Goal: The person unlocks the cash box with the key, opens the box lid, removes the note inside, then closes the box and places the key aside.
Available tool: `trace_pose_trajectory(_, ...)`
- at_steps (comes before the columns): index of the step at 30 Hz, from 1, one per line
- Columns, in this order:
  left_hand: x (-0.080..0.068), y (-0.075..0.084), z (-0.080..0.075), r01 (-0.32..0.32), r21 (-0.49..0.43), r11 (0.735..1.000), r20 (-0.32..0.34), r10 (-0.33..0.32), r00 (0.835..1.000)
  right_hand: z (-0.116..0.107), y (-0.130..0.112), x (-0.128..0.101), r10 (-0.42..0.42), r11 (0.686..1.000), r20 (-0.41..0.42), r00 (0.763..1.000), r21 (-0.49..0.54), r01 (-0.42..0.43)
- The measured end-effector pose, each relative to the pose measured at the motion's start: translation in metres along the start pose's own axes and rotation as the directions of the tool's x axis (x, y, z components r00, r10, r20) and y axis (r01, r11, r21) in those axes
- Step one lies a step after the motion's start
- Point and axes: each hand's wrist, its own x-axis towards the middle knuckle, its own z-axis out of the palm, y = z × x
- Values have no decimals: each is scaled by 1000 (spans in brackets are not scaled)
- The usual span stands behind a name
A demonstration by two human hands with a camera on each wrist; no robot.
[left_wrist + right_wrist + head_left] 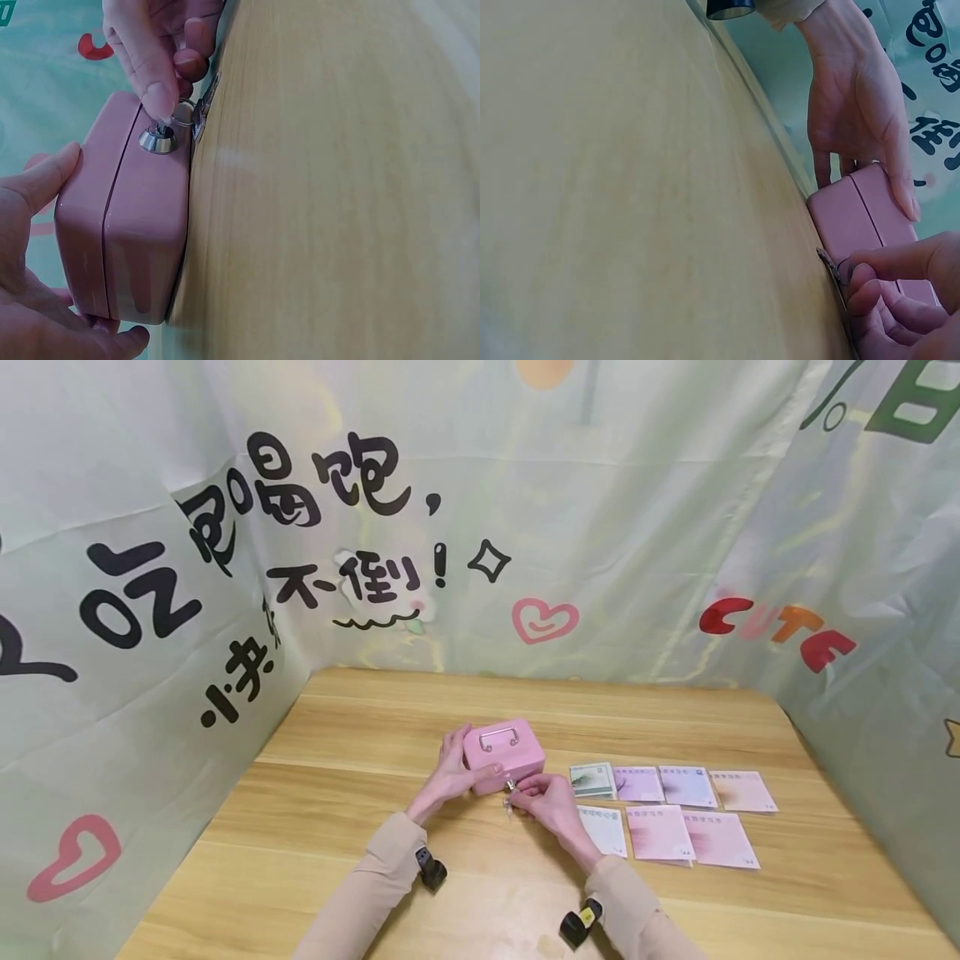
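A pink metal cash box [501, 760] with a wire handle [498, 738] on its lid sits closed on the wooden table. My left hand [450, 772] grips its left end, thumb over the lid, as the left wrist view also shows. At the silver lock [157, 141] on the box's front face, my right hand [551, 806] pinches a key standing in the keyhole. The key's head is mostly hidden by thumb and finger. From it, a ring [183, 112] with another key [199, 124] dangles beside the front of the box.
Right of the box, folded banknotes lie in two rows: a green one [592, 781], purple [638, 784], blue [687, 787] and several others, with pink ones [660, 832] nearer me. Printed cloth walls [615, 527] enclose the table [360, 735] at the back and sides.
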Motion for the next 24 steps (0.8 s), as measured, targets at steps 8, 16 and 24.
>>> trace_pose_trajectory(8,-1,-1,-1,2,0,1000,8,-2,1000,0,2,3,-67,989,-12,998,-133,64)
trace_pose_trajectory(16,-2,2,-1,6,1,1000,11,-6,1000,-1,3,6,-154,951,0,988,-270,148)
trace_pose_trajectory(24,-2,2,-1,4,5,1000,5,-4,1000,2,6,8,-276,881,-22,961,-405,244)
